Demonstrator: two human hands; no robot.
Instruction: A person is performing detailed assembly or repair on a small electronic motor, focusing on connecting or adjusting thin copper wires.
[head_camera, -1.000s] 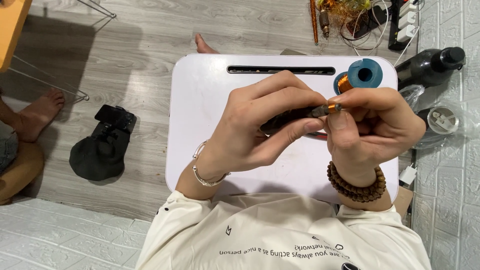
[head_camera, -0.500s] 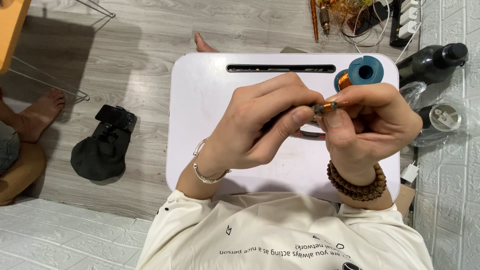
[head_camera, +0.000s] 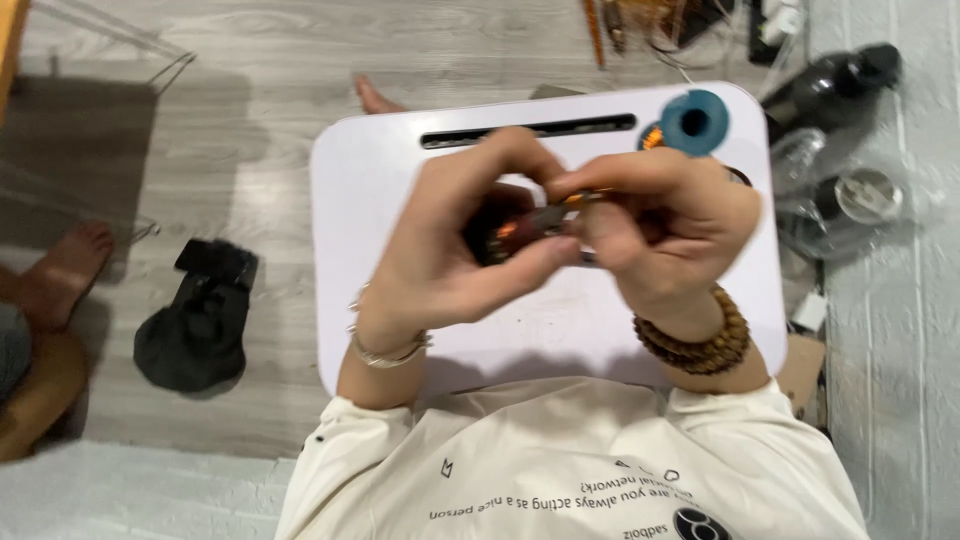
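Over at the far left, a bare foot (head_camera: 65, 272) of somebody else rests on the wooden floor (head_camera: 250, 90), and near it lies a crumpled black bag (head_camera: 195, 325). Next comes the white bench (head_camera: 370, 190), a small lap tray with a long slot near its far edge. Above its middle the left hand (head_camera: 440, 250), a thin bracelet at the wrist, is curled tight around a small dark object (head_camera: 525, 225) with an orange glint; the blur hides what it is. The right hand (head_camera: 665, 235), wearing a string of brown beads (head_camera: 695, 345), pinches the same object from the other side, fingertips meeting the left hand's. At the bench's far right corner sits a blue spool (head_camera: 693, 121) with something orange just beside it. Off the right edge, on the floor, lie a dark bottle (head_camera: 830, 85) and clear plastic containers (head_camera: 860, 200).
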